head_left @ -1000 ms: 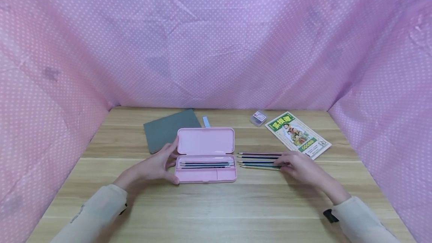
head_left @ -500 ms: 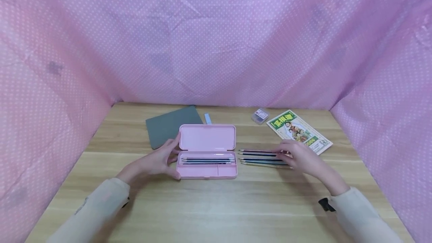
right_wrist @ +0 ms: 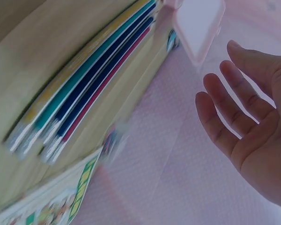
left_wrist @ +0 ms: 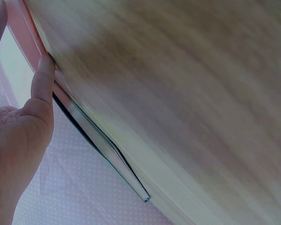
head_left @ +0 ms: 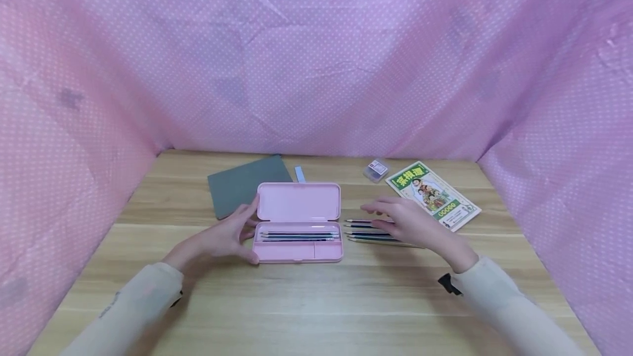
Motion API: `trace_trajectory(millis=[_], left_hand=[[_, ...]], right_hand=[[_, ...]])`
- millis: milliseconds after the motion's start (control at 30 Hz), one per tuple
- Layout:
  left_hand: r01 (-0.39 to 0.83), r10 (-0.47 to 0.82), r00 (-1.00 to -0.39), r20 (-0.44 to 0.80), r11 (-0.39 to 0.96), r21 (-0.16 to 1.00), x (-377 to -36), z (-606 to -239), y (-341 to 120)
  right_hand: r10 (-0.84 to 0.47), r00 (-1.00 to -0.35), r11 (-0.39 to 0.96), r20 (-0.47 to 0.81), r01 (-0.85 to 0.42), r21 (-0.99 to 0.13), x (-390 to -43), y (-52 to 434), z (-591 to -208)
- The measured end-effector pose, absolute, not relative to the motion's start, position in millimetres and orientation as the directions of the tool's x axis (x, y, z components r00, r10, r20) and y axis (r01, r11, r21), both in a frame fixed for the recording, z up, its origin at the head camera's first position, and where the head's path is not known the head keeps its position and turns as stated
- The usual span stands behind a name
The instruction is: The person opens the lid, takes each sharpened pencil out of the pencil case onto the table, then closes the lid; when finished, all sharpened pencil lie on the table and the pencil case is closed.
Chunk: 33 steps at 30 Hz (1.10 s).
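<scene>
Left hand [head_left: 225,237] rests at the left end of the open pink case [head_left: 298,223], fingers fairly straight, thumb at the near corner, fingertips touching the lid edge; not curled round anything. In the left wrist view a fingertip [left_wrist: 46,65] presses the case rim. Case sits mid-table [head_left: 316,301], lid up toward the back, a few pencils inside the upper compartment [head_left: 299,234].

Right hand [head_left: 412,224] hovers over the loose pencils [head_left: 366,231], which lie in a row just right of the case. Fingers spread & relaxed, holding nothing; right wrist view shows open palm, fingers [right_wrist: 220,124] apart from the pencils [right_wrist: 84,89].

Behind: grey notebook [head_left: 244,183], small clear box [head_left: 376,169], booklet w/ green cover [head_left: 432,195].
</scene>
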State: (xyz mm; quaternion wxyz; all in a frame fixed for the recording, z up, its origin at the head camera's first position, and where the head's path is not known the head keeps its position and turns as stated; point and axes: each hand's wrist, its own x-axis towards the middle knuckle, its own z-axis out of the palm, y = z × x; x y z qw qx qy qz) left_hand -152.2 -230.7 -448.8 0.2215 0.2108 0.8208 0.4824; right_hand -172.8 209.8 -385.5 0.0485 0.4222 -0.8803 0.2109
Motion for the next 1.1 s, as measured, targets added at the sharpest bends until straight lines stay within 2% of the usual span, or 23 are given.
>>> trace_trajectory(millis=[233,400,633,900,1100], left_hand=[[0.112,0.564,-0.808,-0.170,0.430,0.896,-151.5,-448.6,-231.2],[0.094,0.556,-0.812,-0.179,0.428,0.899,-148.2,-449.3,-228.3],[0.126,0.562,-0.810,-0.168,0.446,0.886,-152.6,-448.7,-227.9],[0.142,0.568,-0.808,-0.156,0.445,0.884,-159.5,-444.2,-228.8],[0.094,0.556,-0.807,-0.198,0.451,0.887,-153.9,-446.3,-229.7]], right_hand=[[-0.777,-0.588,0.519,0.226,-0.801,-0.298,-176.3,175.8,-388.0],[-0.805,-0.562,0.488,0.188,-0.809,-0.328,-180.0,155.0,-392.7],[-0.836,-0.519,0.447,0.180,-0.833,-0.325,-184.5,130.3,-400.0],[-0.854,-0.504,0.427,0.127,-0.820,-0.381,-187.9,110.0,-412.5],[-0.857,-0.512,0.448,0.064,-0.799,-0.401,-186.1,100.3,-421.6]])
